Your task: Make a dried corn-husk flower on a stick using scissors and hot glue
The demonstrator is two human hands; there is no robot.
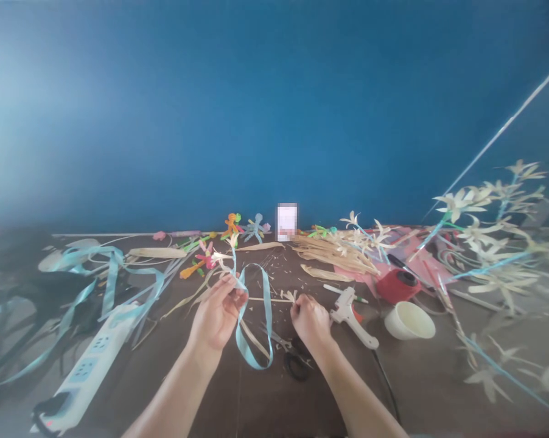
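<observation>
My left hand (222, 310) is closed on a stem wrapped in light blue ribbon, with small cream flowers (220, 258) at its top. From that hand a loop of blue ribbon (268, 304) hangs down over the table. My right hand (310, 319) is closed around the base of a small cream flower (289, 296), whose petals poke out at its left. A thin pale strip runs between the two hands. Black-handled scissors (296, 365) lie just below my right hand, and a white glue gun (354, 317) lies to its right.
A white power strip (89, 368) lies at the left near more blue ribbon (114, 267). To the right are a cream cup (410, 321), a red object (397, 286) and blue-stemmed flowers (493, 267). Dried husks (338, 255) and a pixelated upright card (287, 221) stand near the blue wall.
</observation>
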